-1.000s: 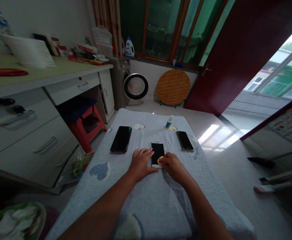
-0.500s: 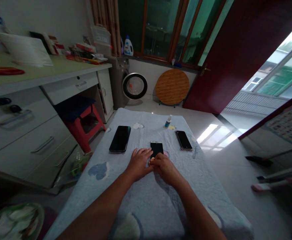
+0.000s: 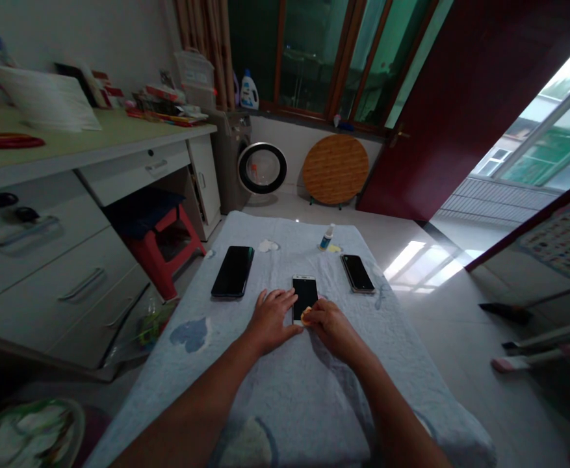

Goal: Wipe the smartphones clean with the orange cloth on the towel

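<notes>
A white-framed smartphone (image 3: 305,290) with a dark screen lies flat on the cloth-covered table, between my hands. My left hand (image 3: 271,320) rests along its left edge, fingers spread and fingertips touching it, thumb near its bottom edge. Pinched in the fingers of my right hand (image 3: 331,325) is a small orange-yellow pad (image 3: 307,316), pressed on the phone's lower right part; its exact kind is too small to tell. A larger black phone (image 3: 233,272) lies to the left, and another dark phone (image 3: 357,273) to the right. Behind them stands a small spray bottle (image 3: 327,238).
The light blue patterned cloth (image 3: 265,416) covers the table. To the left are a white desk (image 3: 138,146) and a red stool (image 3: 168,247). A washing machine (image 3: 233,156) with its door ajar, a round wooden tabletop (image 3: 336,170) and a dark red door (image 3: 426,110) stand beyond.
My right hand has slid right across the lower part of the phone with the orange-yellow pad, which now shows more. My left hand has stayed at the phone's left edge.
</notes>
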A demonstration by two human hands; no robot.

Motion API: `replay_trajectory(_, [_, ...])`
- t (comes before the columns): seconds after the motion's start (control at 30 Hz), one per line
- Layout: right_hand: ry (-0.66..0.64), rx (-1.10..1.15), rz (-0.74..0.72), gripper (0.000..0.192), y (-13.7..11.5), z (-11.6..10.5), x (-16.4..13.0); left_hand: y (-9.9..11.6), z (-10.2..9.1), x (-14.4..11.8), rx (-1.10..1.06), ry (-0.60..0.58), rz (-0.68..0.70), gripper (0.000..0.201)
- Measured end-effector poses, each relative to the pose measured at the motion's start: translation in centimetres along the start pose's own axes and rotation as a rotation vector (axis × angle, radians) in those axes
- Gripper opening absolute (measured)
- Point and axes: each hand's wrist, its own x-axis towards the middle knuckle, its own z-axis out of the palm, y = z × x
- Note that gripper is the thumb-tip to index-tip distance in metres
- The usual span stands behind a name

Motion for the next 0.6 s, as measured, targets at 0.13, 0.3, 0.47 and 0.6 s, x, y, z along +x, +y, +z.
replay_trajectory(0.13, [0.012,-0.054,0.029,0.024,0.6,0.5,2.2,-0.2,0.1,0.0,-0.007,-0.005,0.003,0.071])
replay_trajectory(0.3, [0.043,-0.183,0.124,0.025,2.7,0.1,5.4,-0.2,0.0,0.0,-0.006,0.003,0.012,0.071])
replay_trajectory(0.47, [0.071,-0.258,0.216,0.025,3.7,0.2,7.7,-0.1,-0.1,-0.1,-0.006,0.0,0.017,0.068])
replay_trajectory(0.6, [0.088,-0.275,0.172,0.027,2.9,1.4,8.7,-0.2,0.0,0.0,-0.01,0.0,0.015,0.069])
